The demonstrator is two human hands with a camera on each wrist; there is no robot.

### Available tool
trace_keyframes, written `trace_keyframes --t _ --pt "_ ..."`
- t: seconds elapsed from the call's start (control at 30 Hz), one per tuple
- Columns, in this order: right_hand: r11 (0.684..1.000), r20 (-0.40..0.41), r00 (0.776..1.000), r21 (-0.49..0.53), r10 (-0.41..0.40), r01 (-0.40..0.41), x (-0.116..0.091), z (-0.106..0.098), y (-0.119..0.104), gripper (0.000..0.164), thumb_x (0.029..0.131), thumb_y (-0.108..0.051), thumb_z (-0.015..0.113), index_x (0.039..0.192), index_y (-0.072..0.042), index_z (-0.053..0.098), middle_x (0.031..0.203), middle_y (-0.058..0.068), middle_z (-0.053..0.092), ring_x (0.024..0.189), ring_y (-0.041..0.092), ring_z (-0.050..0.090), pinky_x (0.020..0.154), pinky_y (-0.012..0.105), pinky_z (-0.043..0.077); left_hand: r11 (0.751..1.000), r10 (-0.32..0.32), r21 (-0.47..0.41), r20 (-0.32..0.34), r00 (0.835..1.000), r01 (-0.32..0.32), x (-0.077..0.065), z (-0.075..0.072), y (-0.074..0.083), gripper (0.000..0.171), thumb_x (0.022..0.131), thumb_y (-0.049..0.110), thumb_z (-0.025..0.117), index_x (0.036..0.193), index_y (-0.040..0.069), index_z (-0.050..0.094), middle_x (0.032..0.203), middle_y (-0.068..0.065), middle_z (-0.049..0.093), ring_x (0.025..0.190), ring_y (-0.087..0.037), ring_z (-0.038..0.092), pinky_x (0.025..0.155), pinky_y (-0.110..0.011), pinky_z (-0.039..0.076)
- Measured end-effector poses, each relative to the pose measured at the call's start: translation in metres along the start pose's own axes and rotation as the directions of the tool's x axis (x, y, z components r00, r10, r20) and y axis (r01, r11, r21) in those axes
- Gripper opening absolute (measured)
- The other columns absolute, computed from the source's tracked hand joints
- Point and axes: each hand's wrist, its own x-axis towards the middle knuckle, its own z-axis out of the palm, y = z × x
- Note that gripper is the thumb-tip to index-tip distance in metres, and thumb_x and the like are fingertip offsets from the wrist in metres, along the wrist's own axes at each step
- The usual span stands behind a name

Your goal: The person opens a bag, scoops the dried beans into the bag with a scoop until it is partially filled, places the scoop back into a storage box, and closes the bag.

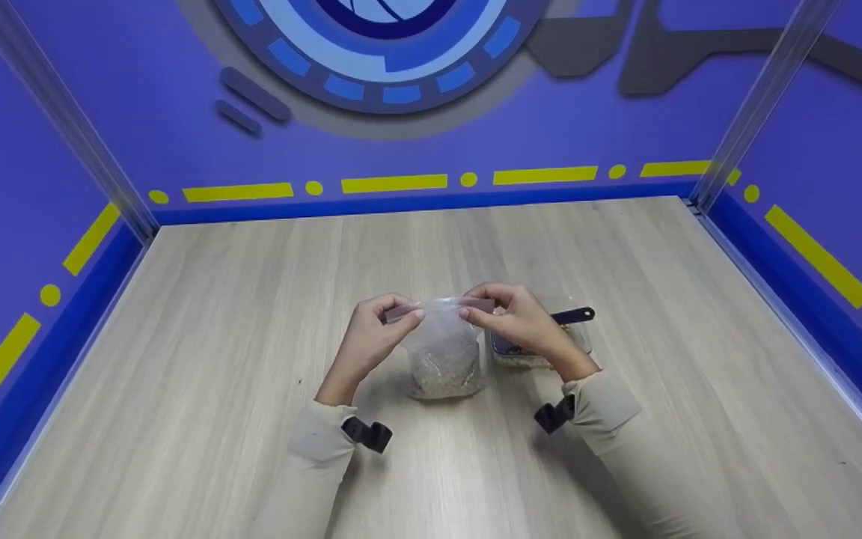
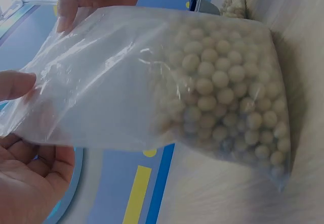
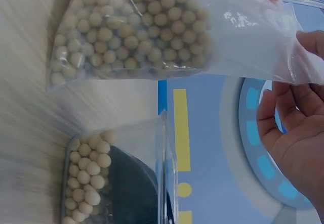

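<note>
A clear zip bag (image 1: 442,355) stands upright on the table, its lower half full of small round beige balls (image 2: 223,82). My left hand (image 1: 378,329) pinches the left end of the bag's top edge between thumb and fingers. At the other end of that edge, my right hand (image 1: 517,318) pinches the plastic the same way. Beside the bag, partly behind my right hand and wrist, sits a clear plastic box (image 3: 136,128) with more of these balls (image 3: 86,178). A black scoop (image 3: 131,183) lies in the box, its handle (image 1: 577,315) sticking out over the right side.
The wooden table (image 1: 251,299) is bounded by a blue back wall (image 1: 401,157) and side walls with yellow marks. Metal posts (image 1: 753,97) stand at the back corners. A black wrist camera (image 1: 367,434) sits on each wrist.
</note>
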Motion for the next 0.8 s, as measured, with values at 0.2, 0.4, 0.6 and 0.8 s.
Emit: trace_keyframes --t 0.2,0.4,0.6,0.8 --pt "0.999 0.038 0.999 -0.008 -0.039 0.039 0.008 0.004 -0.008 0.017 0.085 -0.011 0.072 0.098 0.000 0.072 0.095 0.014 0.070 0.084 0.016 0.058 0.079 0.027 0.049 0.997 0.042 0.069 -0.002 0.999 -0.042 -0.002 0.000 0.003 0.012 0.087 0.015 0.069 0.092 0.005 0.072 0.096 -0.009 0.071 0.094 -0.021 0.066 0.090 -0.041 0.050" --pt "0.998 0.067 0.996 -0.020 -0.063 0.065 0.008 0.006 -0.034 0.013 0.084 -0.004 0.070 0.091 0.008 0.070 0.087 0.018 0.067 0.076 0.015 0.056 0.074 0.021 0.049 0.995 0.059 0.082 0.003 0.998 -0.059 -0.003 0.000 0.004 0.010 0.086 0.014 0.070 0.091 0.006 0.073 0.096 -0.010 0.072 0.094 -0.023 0.067 0.088 -0.044 0.051" --pt "0.994 0.058 0.993 -0.006 -0.106 0.106 0.008 0.008 -0.031 0.011 0.086 -0.005 0.068 0.086 0.006 0.070 0.084 0.015 0.066 0.076 0.012 0.055 0.075 0.022 0.051 0.991 0.092 0.098 -0.007 0.996 -0.091 -0.003 0.000 0.004 0.008 0.086 0.013 0.070 0.088 0.006 0.073 0.092 -0.008 0.072 0.093 -0.021 0.066 0.090 -0.045 0.048" --pt "0.981 0.006 0.984 -0.087 -0.176 0.176 0.012 0.012 -0.012 0.012 0.085 -0.012 0.072 0.082 0.000 0.071 0.082 0.010 0.066 0.080 0.013 0.053 0.074 0.022 0.046 0.985 0.124 0.127 -0.026 0.992 -0.120 -0.003 0.001 0.004 0.006 0.084 0.012 0.071 0.086 0.007 0.073 0.088 -0.006 0.071 0.089 -0.019 0.064 0.086 -0.041 0.049"
